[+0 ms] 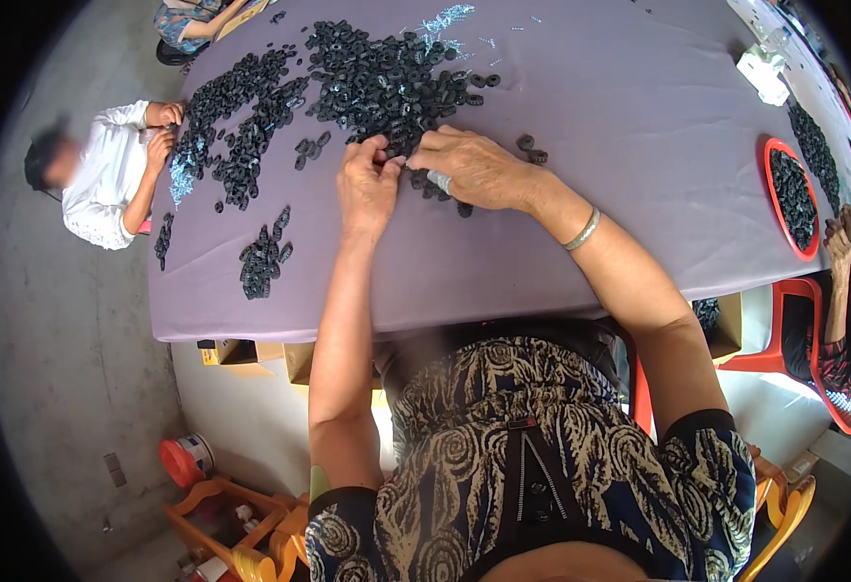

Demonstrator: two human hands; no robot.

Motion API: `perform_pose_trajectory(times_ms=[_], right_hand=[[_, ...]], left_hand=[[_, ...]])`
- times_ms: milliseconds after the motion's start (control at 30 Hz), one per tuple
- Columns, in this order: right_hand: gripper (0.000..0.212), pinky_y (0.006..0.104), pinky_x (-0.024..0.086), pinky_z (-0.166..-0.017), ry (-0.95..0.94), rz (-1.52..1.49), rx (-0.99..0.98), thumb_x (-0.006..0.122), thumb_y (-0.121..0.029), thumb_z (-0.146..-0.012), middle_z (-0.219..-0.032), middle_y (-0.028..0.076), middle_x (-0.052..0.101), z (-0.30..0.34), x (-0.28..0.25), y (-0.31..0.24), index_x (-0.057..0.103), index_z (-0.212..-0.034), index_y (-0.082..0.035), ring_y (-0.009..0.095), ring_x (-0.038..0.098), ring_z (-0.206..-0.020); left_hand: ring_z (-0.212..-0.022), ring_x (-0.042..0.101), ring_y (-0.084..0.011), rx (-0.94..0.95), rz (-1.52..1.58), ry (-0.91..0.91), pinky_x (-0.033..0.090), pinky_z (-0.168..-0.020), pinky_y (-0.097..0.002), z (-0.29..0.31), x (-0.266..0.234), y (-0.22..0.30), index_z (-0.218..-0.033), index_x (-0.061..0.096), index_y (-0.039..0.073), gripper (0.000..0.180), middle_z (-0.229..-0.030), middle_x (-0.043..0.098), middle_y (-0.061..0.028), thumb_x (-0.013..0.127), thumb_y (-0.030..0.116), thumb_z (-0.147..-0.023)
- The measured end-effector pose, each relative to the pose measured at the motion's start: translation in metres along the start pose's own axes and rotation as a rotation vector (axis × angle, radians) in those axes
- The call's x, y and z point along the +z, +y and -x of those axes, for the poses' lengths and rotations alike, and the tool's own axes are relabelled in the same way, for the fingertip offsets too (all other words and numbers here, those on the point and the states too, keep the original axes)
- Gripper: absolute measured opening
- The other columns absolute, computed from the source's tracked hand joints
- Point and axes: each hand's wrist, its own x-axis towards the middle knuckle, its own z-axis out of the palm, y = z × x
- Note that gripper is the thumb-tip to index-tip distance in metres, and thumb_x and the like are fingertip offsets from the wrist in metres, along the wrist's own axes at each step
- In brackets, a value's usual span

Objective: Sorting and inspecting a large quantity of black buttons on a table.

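Note:
My left hand (365, 186) and my right hand (476, 171) meet at the near edge of a big pile of small black ring-like parts (386, 82). The fingers of both are closed in a pinch, and whatever lies between them is too small and covered to name. A pale wrap circles one finger of my right hand, and a bracelet (583, 229) sits on that wrist. A few black pieces lie under and beside my right hand. Beyond the pile are thin, shiny, bluish metal bits (448, 17).
A purple-grey cloth covers the table (580, 97). A smaller black cluster (264, 260) lies at left. A red basin (791, 199) of black parts stands at right, near a white packet (763, 74). Co-workers sit at the left (110, 175) and right (840, 291).

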Motion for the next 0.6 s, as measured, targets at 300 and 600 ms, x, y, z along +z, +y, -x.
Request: perform_pose_trajectory(times_ms=[300,600], right_hand=[[0.014,0.0386,0.048,-0.075,0.247,-0.017,0.093,0.065,-0.006,-0.081,-0.085,0.006,0.061,0.001,-0.029,-0.002,0.064,-0.095,-0.009,0.027,0.059,-0.085],[0.032,0.0258,0.042,-0.057,-0.005,-0.175,0.602,0.078,-0.029,-0.078,-0.066,-0.002,0.053,0.030,-0.094,0.032,0.061,-0.078,-0.003,0.008,0.046,-0.062]], left_hand=[[-0.069,0.058,-0.0123,-0.070,0.343,0.079,0.050,-0.064,-0.0264,0.019,-0.005,-0.007,-0.104,0.065,-0.001,0.017,-0.086,0.057,-0.0056,0.063,0.004,-0.088],[-0.075,0.057,-0.0194,0.200,0.173,0.181,0.049,-0.067,-0.0304,0.042,-0.024,0.004,-0.106,0.064,-0.001,0.025,-0.090,0.056,-0.0102,0.069,0.012,-0.085]])
